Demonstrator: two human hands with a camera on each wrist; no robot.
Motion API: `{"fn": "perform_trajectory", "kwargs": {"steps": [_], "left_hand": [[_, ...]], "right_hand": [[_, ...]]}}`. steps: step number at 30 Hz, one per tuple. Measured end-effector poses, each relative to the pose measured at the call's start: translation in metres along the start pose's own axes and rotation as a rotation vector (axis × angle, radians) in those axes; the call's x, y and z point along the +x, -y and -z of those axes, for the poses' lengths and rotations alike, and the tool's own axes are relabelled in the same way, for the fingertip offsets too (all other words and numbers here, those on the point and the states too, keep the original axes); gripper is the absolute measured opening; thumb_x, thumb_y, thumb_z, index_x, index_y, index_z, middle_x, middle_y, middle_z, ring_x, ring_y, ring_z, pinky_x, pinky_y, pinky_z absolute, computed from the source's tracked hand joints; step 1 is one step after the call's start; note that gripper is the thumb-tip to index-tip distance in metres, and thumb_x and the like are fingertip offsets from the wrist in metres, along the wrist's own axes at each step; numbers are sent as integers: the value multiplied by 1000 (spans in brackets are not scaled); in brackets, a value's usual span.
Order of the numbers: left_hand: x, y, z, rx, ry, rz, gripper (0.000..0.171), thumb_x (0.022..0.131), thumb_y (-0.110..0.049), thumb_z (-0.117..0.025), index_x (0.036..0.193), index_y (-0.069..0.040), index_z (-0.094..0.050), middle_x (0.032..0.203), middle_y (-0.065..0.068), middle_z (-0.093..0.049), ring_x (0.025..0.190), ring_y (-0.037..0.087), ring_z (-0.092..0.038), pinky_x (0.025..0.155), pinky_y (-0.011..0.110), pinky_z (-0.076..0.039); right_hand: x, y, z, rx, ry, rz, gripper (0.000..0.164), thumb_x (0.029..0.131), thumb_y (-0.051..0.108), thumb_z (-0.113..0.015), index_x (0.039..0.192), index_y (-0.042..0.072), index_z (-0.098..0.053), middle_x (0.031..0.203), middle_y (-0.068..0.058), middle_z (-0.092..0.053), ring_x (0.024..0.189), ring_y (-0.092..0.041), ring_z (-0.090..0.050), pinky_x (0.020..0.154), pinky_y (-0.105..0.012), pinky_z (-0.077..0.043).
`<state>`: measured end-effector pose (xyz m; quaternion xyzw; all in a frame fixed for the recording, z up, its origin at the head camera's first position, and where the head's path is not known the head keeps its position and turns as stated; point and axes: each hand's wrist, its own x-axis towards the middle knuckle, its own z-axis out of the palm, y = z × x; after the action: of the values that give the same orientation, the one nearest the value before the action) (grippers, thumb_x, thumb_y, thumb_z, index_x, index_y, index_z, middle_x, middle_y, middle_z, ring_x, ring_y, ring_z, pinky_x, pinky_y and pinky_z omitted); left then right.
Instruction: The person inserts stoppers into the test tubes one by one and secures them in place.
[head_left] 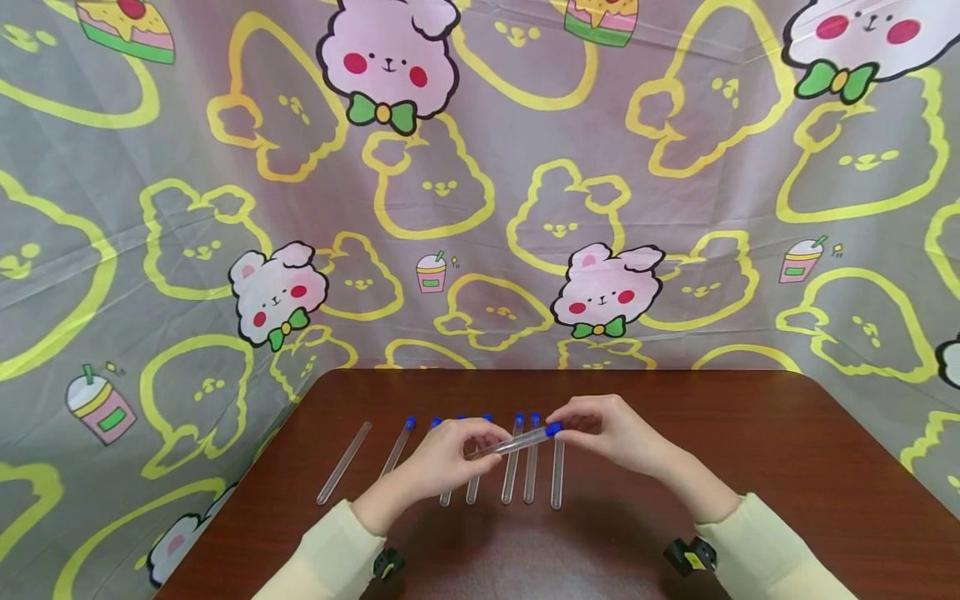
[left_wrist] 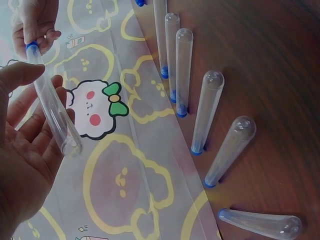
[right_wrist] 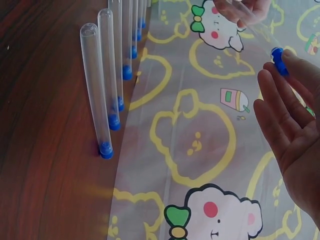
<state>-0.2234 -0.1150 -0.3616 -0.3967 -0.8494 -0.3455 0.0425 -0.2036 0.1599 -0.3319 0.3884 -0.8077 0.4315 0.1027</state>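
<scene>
A clear test tube (head_left: 525, 440) is held up over the table, slanting slightly up to the right. My left hand (head_left: 450, 457) grips its lower part between thumb and fingers; the rounded end shows beyond the fingers in the left wrist view. At the other end is a blue cap (head_left: 553, 429), pinched by the thumb and index finger of my right hand (head_left: 611, 432). In the right wrist view the cap (right_wrist: 279, 61) sits at the mouth of the tube, the other fingers extended beside it.
On the brown table (head_left: 750, 467) several blue-capped test tubes (head_left: 557, 477) lie in a row below my hands, caps toward the far edge. One tube without a visible cap (head_left: 343, 463) lies at the left end. A patterned curtain (head_left: 495, 217) hangs behind the table and along its sides.
</scene>
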Motion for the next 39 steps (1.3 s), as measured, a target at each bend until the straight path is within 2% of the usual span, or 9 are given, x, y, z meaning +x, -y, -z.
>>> {"fn": "perform_trajectory", "kwargs": {"steps": [2, 8, 15, 18, 25, 30, 34, 39], "left_hand": [[0, -1, 0, 7, 1, -10, 25, 88, -10, -73, 111, -18, -70, 85, -15, -61, 72, 5, -53, 57, 23, -44], [0, -1, -4, 23, -8, -67, 24, 90, -12, -71, 114, -15, -70, 84, -13, -59, 70, 4, -50, 57, 22, -42], [3, -4, -6, 49, -60, -227, 26, 88, -4, -70, 115, -8, -70, 85, -7, -58, 67, 4, -47, 56, 20, -43], [4, -6, -7, 73, -70, -263, 27, 88, -3, -71, 115, -6, -70, 86, -5, -59, 67, 3, -46, 55, 16, -41], [4, -10, -12, 49, -87, -261, 28, 87, -1, -71, 114, -6, -71, 87, -6, -58, 69, 4, -47, 55, 15, -41], [3, -11, -17, 34, -108, -283, 26, 88, 0, -70, 114, -4, -70, 88, -4, -59, 70, 3, -47, 56, 15, -41], [2, -10, -21, 60, -124, -306, 27, 86, 1, -71, 113, -2, -70, 87, -3, -59, 71, 5, -47, 58, 14, -40], [4, -12, -22, 86, -141, -306, 28, 87, 1, -71, 114, -2, -70, 88, -2, -59, 71, 9, -48, 60, 16, -40]], "right_hand": [[0, 2, 0, 10, 4, 3, 22, 79, -8, -74, 101, -4, -71, 85, -8, -69, 75, -14, -65, 69, -35, -56], [-4, -19, -2, 38, 2, -7, 23, 81, -5, -74, 103, -1, -72, 88, -3, -70, 75, -17, -66, 68, -34, -56], [-5, -25, -2, 136, 8, -41, 17, 84, 3, -74, 101, 1, -73, 82, -3, -71, 69, -17, -68, 66, -32, -56], [-6, -25, -1, 201, 22, -68, 16, 86, 5, -73, 100, -2, -72, 79, -4, -71, 67, -17, -68, 66, -36, -57], [-5, -26, 2, 340, 40, -67, 19, 86, -3, -70, 101, -13, -68, 81, -18, -71, 67, -32, -69, 66, -38, -56], [-4, -28, 4, 387, 58, -66, 19, 86, -2, -70, 100, -15, -68, 82, -22, -70, 67, -30, -70, 66, -39, -56], [-4, -29, 4, 424, 74, -89, 20, 86, -2, -70, 98, -17, -67, 83, -26, -69, 67, -26, -71, 67, -41, -56], [-4, -30, 5, 455, 47, -135, 21, 86, -1, -70, 97, -19, -66, 82, -30, -67, 66, -25, -71, 65, -46, -55]]}}
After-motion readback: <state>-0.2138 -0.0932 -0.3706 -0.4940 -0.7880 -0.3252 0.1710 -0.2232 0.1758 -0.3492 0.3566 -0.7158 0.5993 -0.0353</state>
